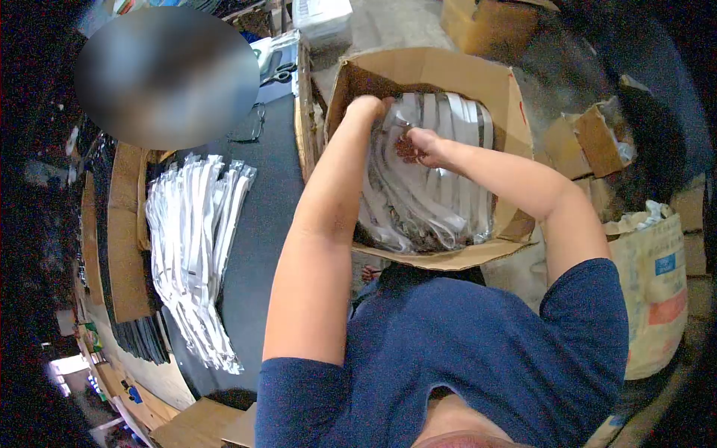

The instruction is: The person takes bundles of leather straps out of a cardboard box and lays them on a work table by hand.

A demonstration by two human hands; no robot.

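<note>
A cardboard box point(515, 142) stands open before me, filled with a layer of long white and grey strips in clear plastic bags point(441, 190). Inside its upper left part is my left hand point(368, 108), bent down against the strips, with most of its fingers hidden. My right hand point(423, 146) reaches in from the right, over the middle of the bags. Its fingers are curled together against the plastic; what they grip is hidden. Left of the box, a pile of similar bagged strips point(196, 246) lies on a dark tabletop point(261, 201).
Scissors point(281, 73) lie at the table's far end. Another cardboard box point(128, 231) and dark strips point(142, 340) are along its left side. A woven sack point(650, 291) stands on my right, with torn cardboard point(597, 142) behind it. A blurred patch covers the upper left.
</note>
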